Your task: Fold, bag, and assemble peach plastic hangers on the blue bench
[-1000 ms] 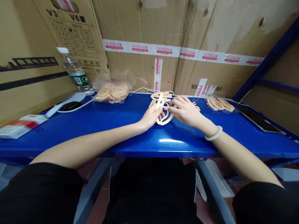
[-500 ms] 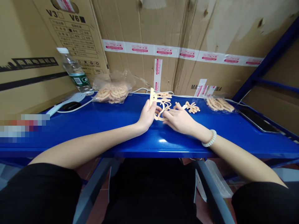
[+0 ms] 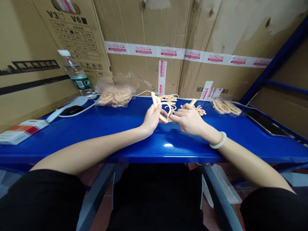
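Pinched shut, left hand (image 3: 152,118) and right hand (image 3: 189,120), on one beige plastic frame (image 3: 166,110) lifted just over the blue table (image 3: 108,128). Best snapped gently, close to the joint. Loose pieces (image 3: 198,110) just beyond; bagged parts (image 3: 116,94) further left.

A pale beige plastic cut-out piece (image 3: 160,109) (thin, looped strips) is tilted up off the blue shelf, more loose pieces (image 3: 198,110) at its 3 o'clock.

Bottle (image 3: 76,77) left of bag (image 3: 116,94)
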The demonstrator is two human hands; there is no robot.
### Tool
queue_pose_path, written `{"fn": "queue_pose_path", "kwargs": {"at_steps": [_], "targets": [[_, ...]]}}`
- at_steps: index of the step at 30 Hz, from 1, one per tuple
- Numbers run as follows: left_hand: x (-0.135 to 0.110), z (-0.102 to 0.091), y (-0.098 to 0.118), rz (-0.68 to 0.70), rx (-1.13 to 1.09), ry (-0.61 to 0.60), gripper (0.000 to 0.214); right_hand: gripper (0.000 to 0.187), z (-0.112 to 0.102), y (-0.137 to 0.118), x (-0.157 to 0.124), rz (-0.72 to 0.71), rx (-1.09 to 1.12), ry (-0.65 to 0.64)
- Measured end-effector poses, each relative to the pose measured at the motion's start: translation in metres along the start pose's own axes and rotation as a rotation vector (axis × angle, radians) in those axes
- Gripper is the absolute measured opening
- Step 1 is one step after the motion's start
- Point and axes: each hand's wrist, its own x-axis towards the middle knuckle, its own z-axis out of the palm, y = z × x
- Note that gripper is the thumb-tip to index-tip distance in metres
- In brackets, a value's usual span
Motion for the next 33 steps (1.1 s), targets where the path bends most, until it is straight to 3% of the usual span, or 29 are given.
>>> {"fn": "queue_pose_path", "kwargs": {"at_steps": [5, 9, 10, 13, 17, 21, 33], "targets": [[0.003, 0.000, 0.003, -0.122, -0.080, 0.093, 0.013, 0.023, -0.005, 0.008, -0.002, 0.007, 0.046, 0.137], [0.001, 0.002, 0.002, -0.117, -0.007, 0.051, 0.011, 0.007, -0.011, 0.034, -0.010, 0.240, 0.339, 0.244], [-0.001, 0.003, 0.001, -0.120, 0.011, 0.014, 0.010, 0.013, -0.012, 0.043, -0.013, 0.286, 0.414, 0.240], [-0.007, 0.006, 0.001, -0.171, 0.059, -0.086, 0.011, 0.013, -0.011, 0.071, -0.022, 0.325, 0.489, 0.159], [-0.009, 0.006, 0.000, -0.179, 0.086, -0.137, 0.017, 0.007, -0.001, 0.092, -0.032, 0.326, 0.459, -0.068], [-0.008, 0.005, -0.001, -0.187, 0.048, -0.117, 0.014, 0.013, 0.008, 0.094, -0.035, 0.343, 0.477, -0.222], [-0.007, 0.004, 0.008, -0.226, 0.015, -0.069, 0.021, 0.031, 0.007, 0.083, -0.031, 0.399, 0.538, -0.355]]}}
